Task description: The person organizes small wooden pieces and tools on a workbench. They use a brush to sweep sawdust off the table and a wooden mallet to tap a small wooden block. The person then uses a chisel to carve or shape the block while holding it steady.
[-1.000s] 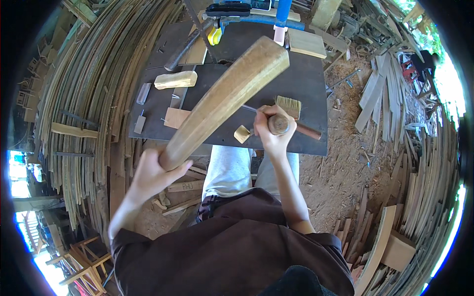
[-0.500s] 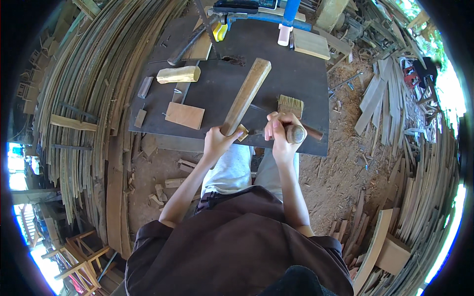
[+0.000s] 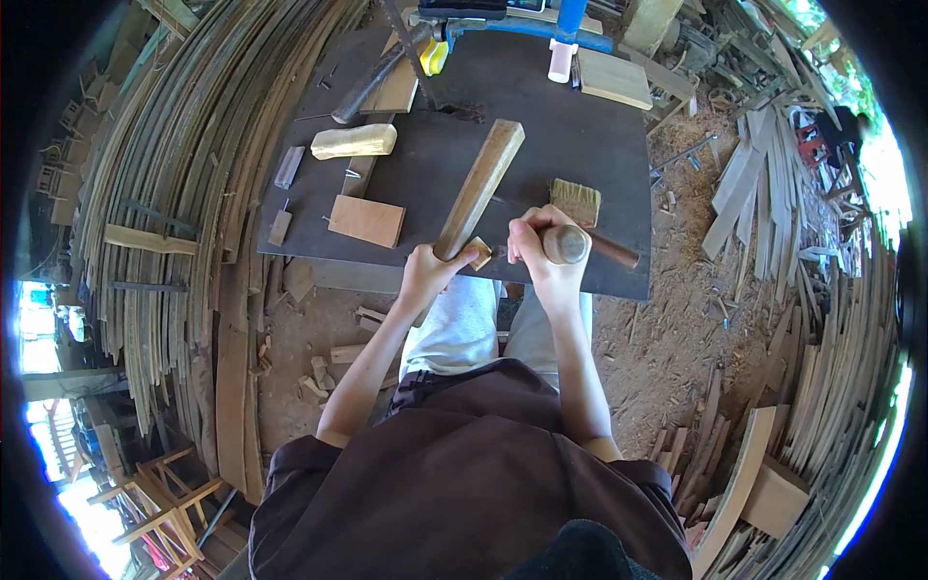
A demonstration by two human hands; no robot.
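My left hand [image 3: 431, 278] is closed around a long squared wooden bar [image 3: 481, 188], which slants up and away over the table. At that hand's thumb sits a small pale wood block [image 3: 479, 253]; whether it joins the bar I cannot tell. My right hand [image 3: 549, 253] grips a tool by its round wooden handle [image 3: 565, 245], the butt end facing up. A thin dark shaft shows between that hand and the small block, but its tip is too small to make out. Just beyond the right hand lies a flat brush [image 3: 577, 201] with pale bristles.
On the dark table [image 3: 445, 184] lie a rectangular wood block [image 3: 366, 221], a rough pale wood piece [image 3: 354, 141] and a brown rod [image 3: 614, 251]. A blue clamp-like bar [image 3: 570, 17] and a board [image 3: 615, 78] are at the back. Stacked timber strips flank both sides.
My right hand has moved slightly left with the wooden-handled tool, nearer the small block. My left hand keeps its hold on the bar. The whole view has shifted a little.
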